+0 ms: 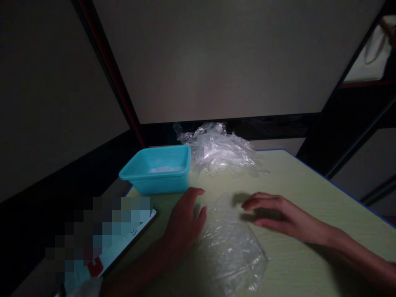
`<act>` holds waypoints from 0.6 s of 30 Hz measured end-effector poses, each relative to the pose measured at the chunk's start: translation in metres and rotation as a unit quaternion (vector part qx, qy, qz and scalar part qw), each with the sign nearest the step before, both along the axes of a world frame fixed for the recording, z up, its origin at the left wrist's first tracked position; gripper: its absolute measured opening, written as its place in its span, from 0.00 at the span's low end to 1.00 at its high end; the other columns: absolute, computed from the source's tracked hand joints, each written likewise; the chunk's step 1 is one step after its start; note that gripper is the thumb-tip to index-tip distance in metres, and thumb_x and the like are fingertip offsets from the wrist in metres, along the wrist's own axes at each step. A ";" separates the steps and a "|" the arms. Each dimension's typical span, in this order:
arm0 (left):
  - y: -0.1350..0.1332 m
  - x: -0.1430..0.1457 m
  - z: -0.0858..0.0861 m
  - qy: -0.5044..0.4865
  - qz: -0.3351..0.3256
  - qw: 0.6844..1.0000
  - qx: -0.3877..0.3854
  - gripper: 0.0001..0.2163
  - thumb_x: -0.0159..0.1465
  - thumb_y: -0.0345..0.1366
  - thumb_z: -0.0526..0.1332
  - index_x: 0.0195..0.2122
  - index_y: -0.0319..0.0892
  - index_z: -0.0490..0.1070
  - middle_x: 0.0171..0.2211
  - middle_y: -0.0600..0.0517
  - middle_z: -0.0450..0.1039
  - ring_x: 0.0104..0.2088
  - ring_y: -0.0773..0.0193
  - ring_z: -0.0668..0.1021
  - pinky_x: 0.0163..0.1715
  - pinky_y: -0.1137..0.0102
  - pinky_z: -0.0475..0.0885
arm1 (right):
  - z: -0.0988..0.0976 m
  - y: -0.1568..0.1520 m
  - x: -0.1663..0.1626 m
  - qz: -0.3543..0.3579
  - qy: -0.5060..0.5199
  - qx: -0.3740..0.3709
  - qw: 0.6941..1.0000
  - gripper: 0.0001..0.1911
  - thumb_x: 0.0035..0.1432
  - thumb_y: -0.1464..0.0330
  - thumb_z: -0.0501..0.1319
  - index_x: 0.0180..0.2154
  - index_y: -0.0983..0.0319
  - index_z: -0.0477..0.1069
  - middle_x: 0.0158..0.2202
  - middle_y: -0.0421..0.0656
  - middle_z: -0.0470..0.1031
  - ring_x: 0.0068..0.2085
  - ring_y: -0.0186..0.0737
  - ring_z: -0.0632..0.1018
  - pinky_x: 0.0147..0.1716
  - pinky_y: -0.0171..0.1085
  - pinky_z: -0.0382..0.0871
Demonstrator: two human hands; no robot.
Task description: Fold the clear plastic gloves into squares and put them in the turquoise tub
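The clear plastic bag [232, 247] lies flat on the tabletop [309, 255] between my hands, at the near middle. My left hand [185, 218] is open, palm down, fingers together, and it rests against the bag's left edge. I judge it is there to pin the slippery film so it does not slide. My right hand [275, 214] is also open, with its fingers stretched out to the left at the bag's far right edge. A shadow beneath it suggests it hovers just above, but I cannot tell whether the fingertips touch.

The bag's long axis runs from far to near, leaning a little right at the near end. I cannot tell which end is the mouth.

A teal basin [157, 169] sits at the far left. A heap of clear plastic [216, 148] lies just beside it on the right, both well apart from my hands. A lit screen [123, 243] lies at the near left.
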State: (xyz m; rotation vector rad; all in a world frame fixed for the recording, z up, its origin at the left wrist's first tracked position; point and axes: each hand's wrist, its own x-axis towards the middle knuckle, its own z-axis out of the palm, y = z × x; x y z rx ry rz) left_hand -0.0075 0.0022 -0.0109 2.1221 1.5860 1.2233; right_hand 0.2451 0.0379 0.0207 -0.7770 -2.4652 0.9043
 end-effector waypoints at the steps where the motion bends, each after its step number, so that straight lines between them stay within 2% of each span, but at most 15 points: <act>1: -0.002 0.001 0.000 0.014 -0.011 1.000 0.001 0.12 0.55 0.27 0.52 0.41 0.41 0.63 0.40 0.48 0.70 0.42 0.58 0.74 0.45 0.60 0.69 | -0.002 0.002 -0.001 0.022 -0.017 0.022 0.999 0.19 0.58 0.59 0.58 0.47 0.64 0.68 0.50 0.51 0.70 0.52 0.46 0.70 0.52 0.51 0.62; 4: -0.005 0.003 0.000 0.035 -0.022 0.999 0.004 0.12 0.55 0.27 0.51 0.40 0.40 0.64 0.38 0.47 0.71 0.40 0.58 0.74 0.43 0.61 0.70 | -0.008 0.004 -0.003 0.070 -0.108 0.030 0.991 0.37 0.52 0.54 0.62 0.59 0.63 0.56 0.61 0.54 0.57 0.62 0.51 0.54 0.58 0.60 0.43; 6: -0.003 0.003 -0.001 0.036 -0.014 0.999 -0.001 0.11 0.55 0.27 0.51 0.39 0.40 0.64 0.38 0.47 0.71 0.40 0.58 0.74 0.42 0.62 0.70 | -0.010 0.004 -0.004 0.085 -0.156 0.026 0.984 0.43 0.49 0.53 0.63 0.61 0.62 0.50 0.63 0.54 0.51 0.63 0.54 0.49 0.58 0.62 0.36; 12: 0.001 -0.002 -0.002 0.037 0.003 0.999 -0.014 0.10 0.55 0.28 0.52 0.39 0.41 0.64 0.37 0.48 0.71 0.40 0.58 0.74 0.42 0.62 0.70 | -0.010 -0.002 0.002 0.057 -0.209 0.038 0.975 0.49 0.50 0.50 0.60 0.63 0.62 0.39 0.64 0.54 0.43 0.63 0.56 0.46 0.57 0.63 0.33; 18: 0.000 -0.003 -0.003 0.043 -0.013 0.999 -0.004 0.10 0.55 0.28 0.52 0.38 0.41 0.65 0.38 0.48 0.71 0.40 0.58 0.74 0.43 0.63 0.70 | -0.009 -0.011 0.008 0.016 -0.219 0.041 0.975 0.47 0.53 0.48 0.56 0.63 0.62 0.37 0.64 0.53 0.44 0.63 0.57 0.48 0.58 0.62 0.36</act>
